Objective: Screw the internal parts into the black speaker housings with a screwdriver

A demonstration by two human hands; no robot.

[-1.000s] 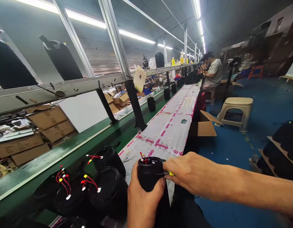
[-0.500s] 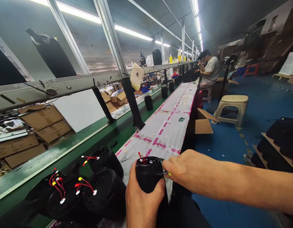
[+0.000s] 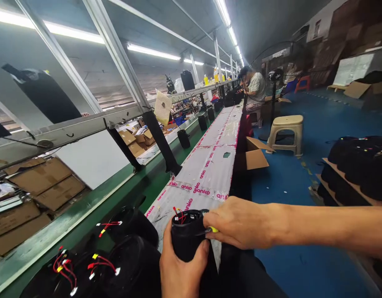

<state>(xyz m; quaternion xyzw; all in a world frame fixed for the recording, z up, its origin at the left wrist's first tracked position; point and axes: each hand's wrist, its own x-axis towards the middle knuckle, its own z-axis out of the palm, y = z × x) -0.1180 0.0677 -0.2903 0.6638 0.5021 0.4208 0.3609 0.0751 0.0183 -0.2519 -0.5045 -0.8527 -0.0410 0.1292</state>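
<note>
View's swung right vs. earlier; my L hand [image 3: 181, 271] stays wrapped round black cylinder [image 3: 185, 245] at 6 o'clock, prob. bracing it as my R hand [image 3: 240, 221], closed on yellow-ended tool [image 3: 213, 229], meets its side at 3 o'clock.

Repeated pink "anko" lettering along the tape on the long white-covered bench top [image 3: 206, 174].

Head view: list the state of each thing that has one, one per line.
black canister, held, top open
red wires, poking out of its top
left hand, wrapped around it
right hand, closed on the yellow tool
cardboard box, flaps open
stool, upright, unoccupied
ceiling light, on
fan, running or not: cannot tell
</note>
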